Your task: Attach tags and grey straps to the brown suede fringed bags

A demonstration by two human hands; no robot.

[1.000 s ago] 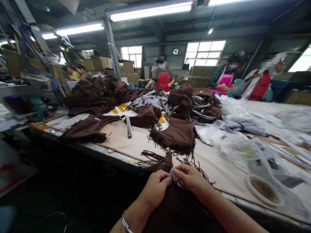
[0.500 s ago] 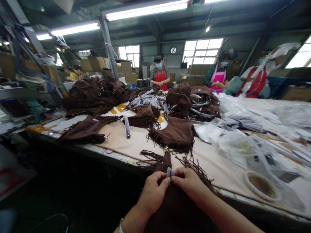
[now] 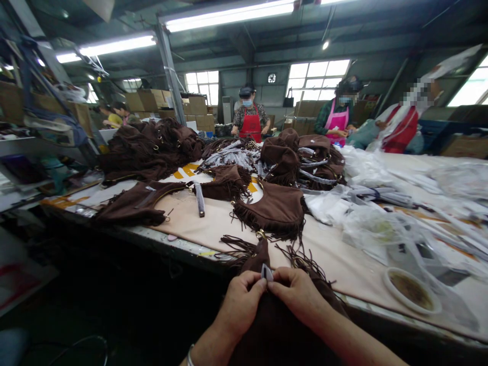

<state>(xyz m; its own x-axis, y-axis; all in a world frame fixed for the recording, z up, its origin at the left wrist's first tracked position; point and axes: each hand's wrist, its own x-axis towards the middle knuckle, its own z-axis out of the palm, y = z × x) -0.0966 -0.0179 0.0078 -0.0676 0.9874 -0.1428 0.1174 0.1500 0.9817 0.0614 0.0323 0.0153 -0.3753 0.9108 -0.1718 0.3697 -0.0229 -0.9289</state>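
My left hand [image 3: 243, 300] and my right hand [image 3: 295, 291] meet over a dark brown fringed bag [image 3: 263, 330] at the table's near edge. Between their fingertips is a small pale wrapping piece [image 3: 267, 272] with a dark strip inside it. Both thumbs and forefingers pinch it, one from each side. A gold ring [image 3: 260, 234] shows at the top end of this bag. Just beyond, another brown fringed bag [image 3: 272, 206] lies flat on the table. The lower part of the bag under my hands is dark and partly covered by my forearms.
Brown bags are heaped at the left [image 3: 152, 147] and the middle back [image 3: 290, 155]. Clear plastic wrap [image 3: 354, 213] and a round tub of brown stuff [image 3: 412, 291] lie at the right. Several co-workers stand beyond the table [image 3: 213, 218], one in a red apron [image 3: 250, 127].
My fingers have shifted slightly on the pale piece, which now stands up more and shows its dark strip. The co-worker in the middle has spread their hands apart; the one at far right has moved.
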